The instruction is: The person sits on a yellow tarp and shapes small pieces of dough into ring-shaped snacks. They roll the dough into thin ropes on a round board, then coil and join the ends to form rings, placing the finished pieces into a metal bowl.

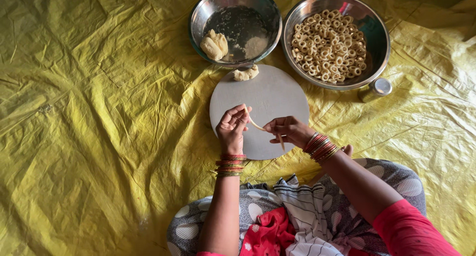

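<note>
A wrinkled yellow plastic sheet [89,112] covers the whole floor, with wide bare stretches to the left and lower left of the person. On it lies a round grey rolling board [270,95], its near edge close to the person's lap and its far edge touching the two steel bowls. The right bowl [377,38] holds a heap of small dough rings [328,45]; the left bowl [201,18] holds a lump of dough [214,44] against its near wall beside a floury smear. A small steel cup [377,89] stands just beside the right bowl's near rim. A smaller piece of dough [246,74] sits on the far edge of the board, well apart from the hands. Over the near half of the board, the left hand [231,128] and right hand [291,131] hold a thin dough strand [256,123] stretched between them: the left fingers [241,113] pinch its upper end, the right fingers [270,128] pinch it lower down, and a short tail hangs below the right hand. The middle of the board is bare beyond the hands.
</note>
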